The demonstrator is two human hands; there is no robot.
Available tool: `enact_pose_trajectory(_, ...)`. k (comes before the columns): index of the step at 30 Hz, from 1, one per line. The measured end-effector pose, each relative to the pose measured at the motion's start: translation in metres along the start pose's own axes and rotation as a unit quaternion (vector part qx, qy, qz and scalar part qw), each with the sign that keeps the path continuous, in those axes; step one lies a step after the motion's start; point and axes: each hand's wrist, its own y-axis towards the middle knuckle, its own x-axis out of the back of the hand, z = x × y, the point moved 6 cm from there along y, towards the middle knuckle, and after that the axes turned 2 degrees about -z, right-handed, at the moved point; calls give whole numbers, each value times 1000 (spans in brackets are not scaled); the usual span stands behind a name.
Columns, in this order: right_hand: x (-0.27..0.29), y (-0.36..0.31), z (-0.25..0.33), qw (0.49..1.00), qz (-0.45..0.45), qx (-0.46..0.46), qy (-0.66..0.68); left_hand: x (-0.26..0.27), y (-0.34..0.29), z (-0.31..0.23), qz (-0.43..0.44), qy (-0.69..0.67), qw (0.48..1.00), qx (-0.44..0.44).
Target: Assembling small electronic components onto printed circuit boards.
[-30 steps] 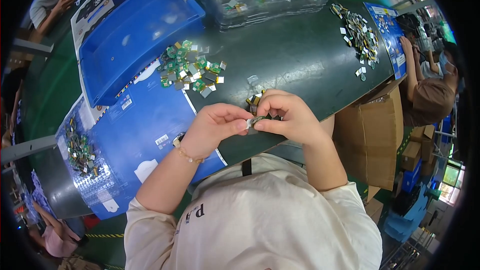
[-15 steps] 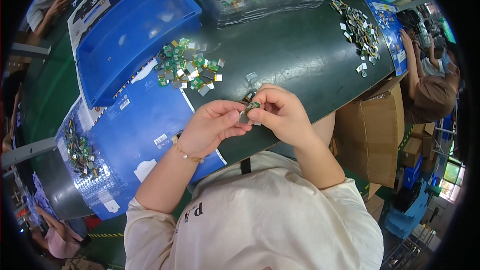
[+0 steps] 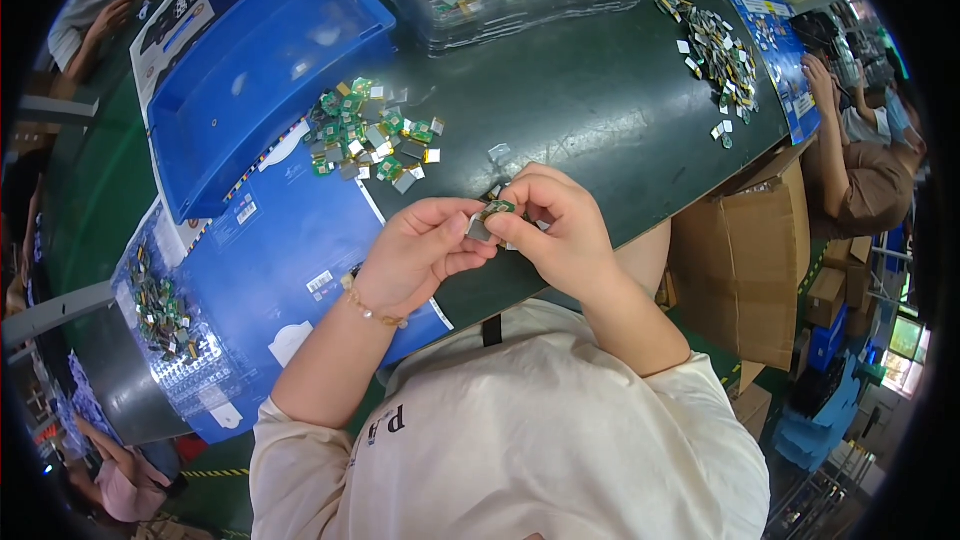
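Observation:
Between my two hands is a small green circuit board (image 3: 496,208) with a grey-silver flat piece (image 3: 479,230) at its lower side. My left hand (image 3: 428,240) pinches the grey piece's edge between thumb and fingers. The thumb and forefinger of my right hand (image 3: 555,222) close on the board's right side. Some small dark and pale parts lie just under and behind my fingers, mostly hidden. Beyond my left hand, a loose pile of similar green boards (image 3: 365,130) with grey and white flat pieces lies on the table. A small clear piece (image 3: 499,152) lies beyond my right hand.
A blue bin (image 3: 260,90) stands at the far left on a blue printed sheet (image 3: 300,210). Stacked clear trays (image 3: 500,0) hold boards at the back. More parts lie in piles at the right (image 3: 720,50) and left (image 3: 160,305). A cardboard box (image 3: 740,275) stands beside the table; co-workers sit around.
Both hands have shifted very slightly left with the board. The board looks tilted a little differently between my fingers; the grip stays the same.

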Motion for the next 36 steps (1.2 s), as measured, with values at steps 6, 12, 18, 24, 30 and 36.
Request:
enact_pose_trajectory(6,0,2,3,999,-10,28,-38,0,0,-1,-2,-1,1000,0)
enact_pose_trajectory(12,1,1,5,998,-15,31,-55,0,0,-1,-3,12,1000,-3)
enact_pose_trajectory(18,1,1,8,994,-46,49,-84,-2,0,-2,5,-19,1000,-6)
enact_pose_trajectory(24,3,0,9,990,-56,62,-114,-1,0,0,-26,-20,999,-12)
enact_pose_trajectory(30,2,1,11,986,-64,94,-119,0,0,1,-40,-19,999,-12)
enact_pose_trajectory(36,1,2,12,983,-68,106,-133,-2,0,0,-58,-2,998,-7)
